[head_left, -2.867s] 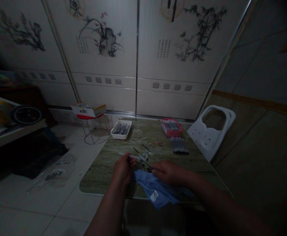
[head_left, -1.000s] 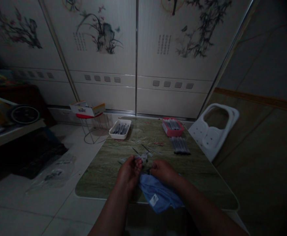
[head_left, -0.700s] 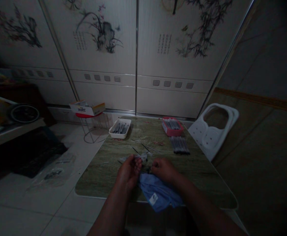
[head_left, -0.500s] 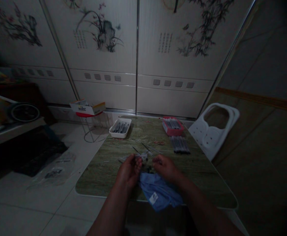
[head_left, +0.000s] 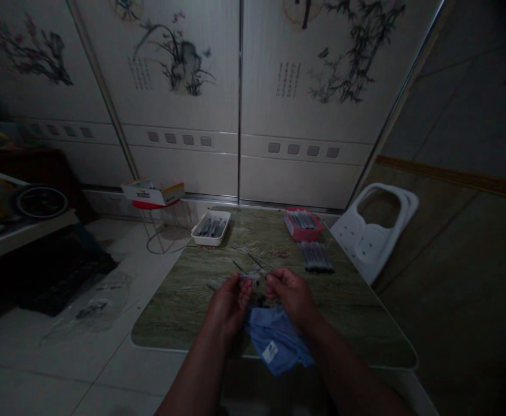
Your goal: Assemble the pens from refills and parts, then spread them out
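My left hand (head_left: 230,303) is closed, with a clear pen barrel (head_left: 246,277) between thumb and fingers, pointing toward the other hand. Just to its right, my right hand (head_left: 294,293) pinches its thumb and forefinger together; what they hold is too small to make out. Beyond the fingertips, dark thin pen refills (head_left: 239,266) and clear tubes lie on the wood-patterned table (head_left: 348,315). Small black pieces (head_left: 260,301) sit below the hands, by a crumpled blue cloth (head_left: 276,335) with a white label, which hangs over the near edge.
A white tray (head_left: 200,238) of pens stands at the back left, a pink basket (head_left: 307,234) of pens at the back right. A row of pens (head_left: 316,257) lies before the basket. A white folded chair (head_left: 368,237) is on the right, a red stool (head_left: 155,204) beyond the left side.
My right hand has come slightly left, nearer the pen barrel, its thumb and forefinger now pinched. My left hand stays nearly in place with the barrel. The view has shifted slightly.
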Tool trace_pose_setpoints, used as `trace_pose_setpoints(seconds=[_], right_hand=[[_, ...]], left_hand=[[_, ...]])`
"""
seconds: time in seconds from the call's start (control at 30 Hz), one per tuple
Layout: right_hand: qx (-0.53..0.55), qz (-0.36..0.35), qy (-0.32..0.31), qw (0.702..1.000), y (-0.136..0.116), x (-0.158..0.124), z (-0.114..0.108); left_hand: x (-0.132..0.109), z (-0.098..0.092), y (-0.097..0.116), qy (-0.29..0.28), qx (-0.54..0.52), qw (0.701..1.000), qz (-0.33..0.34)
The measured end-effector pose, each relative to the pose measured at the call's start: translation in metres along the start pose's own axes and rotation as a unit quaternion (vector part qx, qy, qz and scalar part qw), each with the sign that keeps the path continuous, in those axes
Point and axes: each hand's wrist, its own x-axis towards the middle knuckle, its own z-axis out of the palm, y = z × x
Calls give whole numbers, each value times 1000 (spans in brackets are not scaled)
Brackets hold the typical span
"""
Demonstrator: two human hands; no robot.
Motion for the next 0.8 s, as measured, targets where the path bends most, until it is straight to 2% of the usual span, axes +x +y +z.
trace_pose_setpoints(seconds=[0.13, 0.4, 0.8], right_hand=[[26, 15, -4, 1000, 0, 0, 1], [5, 22, -17, 1000, -6, 0, 5], [-57, -10, -30, 998, -5, 3, 3]], left_hand=[[-2, 1, 0, 5, 6, 1000, 8], [2, -3, -2, -7, 18, 1000, 23], [7, -7, -6, -22, 66, 995, 74]])
